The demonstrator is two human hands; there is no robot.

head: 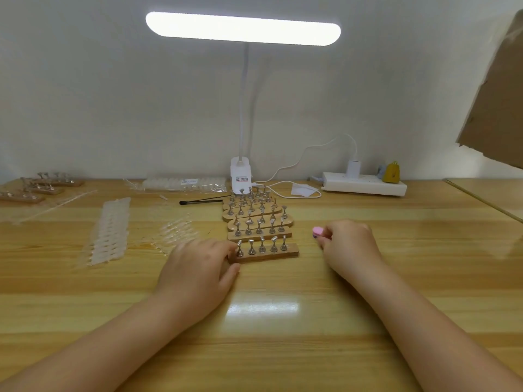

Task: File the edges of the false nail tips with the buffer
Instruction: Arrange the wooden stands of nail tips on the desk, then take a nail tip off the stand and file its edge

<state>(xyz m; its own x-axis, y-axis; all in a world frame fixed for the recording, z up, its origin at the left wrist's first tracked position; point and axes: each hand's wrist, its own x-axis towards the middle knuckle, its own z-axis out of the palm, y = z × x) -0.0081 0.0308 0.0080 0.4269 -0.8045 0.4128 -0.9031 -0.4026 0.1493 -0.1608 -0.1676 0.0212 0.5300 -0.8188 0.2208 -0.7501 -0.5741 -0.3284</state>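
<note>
A wooden tabletop (283, 349) fills the lower half of the view, with a white wall behind it. A lit bar lamp (242, 28) stands clamped at the back edge, its glare reflected on the wood near the person. To its right a white power strip (365, 186) lies against the wall, and a cardboard box (498, 103) juts in at the upper right.

In the middle, several wooden strips of small metal stands sit in rows, one behind another. The nearest strip (266, 254) carries five stands with false nail tips (274, 239) on top — small and hard to make out. Sheets of clear nail tips (110, 230) lie to the left, with more stand strips (39, 185) at the far left edge.

The left hand (198, 267) rests on the tabletop at the left end of the nearest strip, fingers curled round that end, thumb in front of it. The right hand (349, 247) lies well apart to the right, fingers pinching a pink buffer (317, 231) — only its tip shows past the fingers.
</note>
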